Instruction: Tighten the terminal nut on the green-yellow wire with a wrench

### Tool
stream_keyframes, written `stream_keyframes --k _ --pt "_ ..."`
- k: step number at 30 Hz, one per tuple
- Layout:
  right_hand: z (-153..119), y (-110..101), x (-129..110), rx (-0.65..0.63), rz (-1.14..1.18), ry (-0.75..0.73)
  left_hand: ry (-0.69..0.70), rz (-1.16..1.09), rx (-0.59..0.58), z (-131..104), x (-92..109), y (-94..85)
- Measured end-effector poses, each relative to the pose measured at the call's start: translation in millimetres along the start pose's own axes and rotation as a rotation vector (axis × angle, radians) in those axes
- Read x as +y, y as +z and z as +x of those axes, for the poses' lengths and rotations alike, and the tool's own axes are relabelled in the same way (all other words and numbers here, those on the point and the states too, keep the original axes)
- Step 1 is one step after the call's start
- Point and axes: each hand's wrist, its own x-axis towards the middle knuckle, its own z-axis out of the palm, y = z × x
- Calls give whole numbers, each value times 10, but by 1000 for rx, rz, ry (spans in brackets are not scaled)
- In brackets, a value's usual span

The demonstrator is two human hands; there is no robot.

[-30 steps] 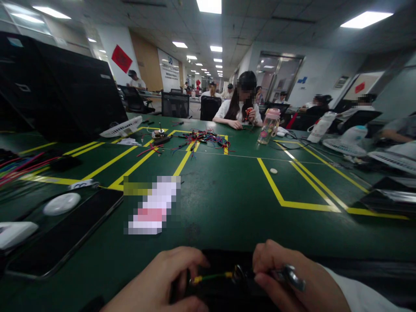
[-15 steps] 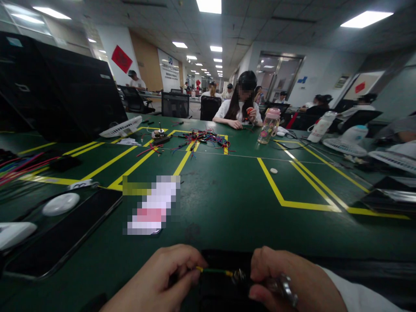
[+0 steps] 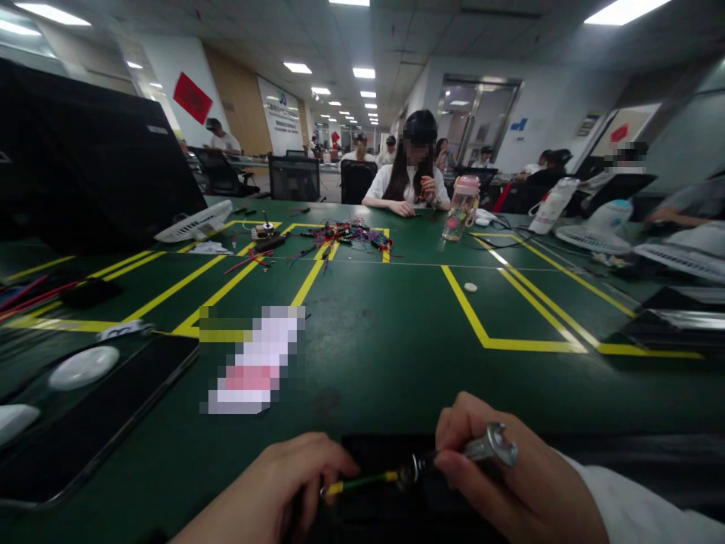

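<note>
At the bottom centre, my left hand (image 3: 277,480) has its fingers curled at the left end of a short yellow-and-green wire (image 3: 362,482). The wire's other end meets a small metal fitting on a dark black object (image 3: 374,446) under my hands. My right hand (image 3: 498,476) grips a silver wrench (image 3: 492,446) between thumb and fingers. Its open jaw sticks out above the thumb, and its far end reaches the fitting. Exactly how the wrench sits on the fitting is hard to make out.
Beyond my hands lie a blurred-out pale item (image 3: 260,363) and a black phone-like slab (image 3: 102,415). A wire pile (image 3: 354,236), a pink-lidded bottle (image 3: 461,208) and a black monitor (image 3: 96,159) stand farther off. A person (image 3: 411,166) sits opposite.
My right hand has lifted and turned, so the wrench's jaw shows more plainly. My left hand has shifted slightly left and the wire tilts down leftward. The view has moved a little.
</note>
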Motion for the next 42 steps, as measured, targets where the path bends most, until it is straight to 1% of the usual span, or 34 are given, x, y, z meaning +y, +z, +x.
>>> stream_keyframes --k 2,3,7,9,11,13,16,17,18,20,23,25,27,28,30,32,33,34,36,40,41,42 --pt "-15 27 14 -4 -12 -9 -1 29 -84 33 41 -29" --pt "-26 49 33 8 -24 -17 -1 38 -96 43 56 -43" --pt "-75 156 148 92 -102 -90 7 32 -50 64 64 -74" --pt "-89 194 185 118 -131 -112 18 36 -46 72 58 -76" --pt "-88 210 181 136 -148 -125 35 33 -62 79 57 -70" --pt "-73 204 147 108 -176 -122 26 14 -61 80 52 -50" --pt "-45 181 112 24 -215 -122 -42 -80 -44 60 4 10" --pt "-38 176 118 31 -214 -147 -69 -134 -45 46 -27 33" --pt "-31 173 130 41 -217 -176 -86 -189 -81 28 -65 56" --pt "-17 177 162 52 -233 -251 -116 -285 -62 -17 -155 89" --pt "16 190 170 62 -257 -291 -95 -405 -33 -83 -267 92" --pt "37 185 136 66 -247 -272 -97 -474 -68 -94 -283 73" --pt "43 149 83 31 -232 -241 -118 -502 -70 -65 -242 59" --pt "39 115 54 8 -215 -220 -154 -457 -14 -40 -209 60" --pt "20 17 0 2 -141 -147 -203 -389 27 17 -142 77" --pt "2 -104 -36 18 -62 -52 -228 -353 47 65 -103 105" --pt "0 -164 -44 11 -39 -25 -228 -348 50 82 -98 117" --pt "8 -218 -45 -9 -34 -35 -223 -346 55 94 -101 128" --pt "56 -298 -31 -72 -72 -162 -210 -344 64 105 -122 138" --pt "252 -337 15 -168 -134 -573 -184 -287 78 110 -146 129" --pt "301 -328 24 -179 -126 -626 -180 -277 76 111 -143 125" --pt "342 -315 33 -183 -108 -644 -180 -276 76 112 -136 121"
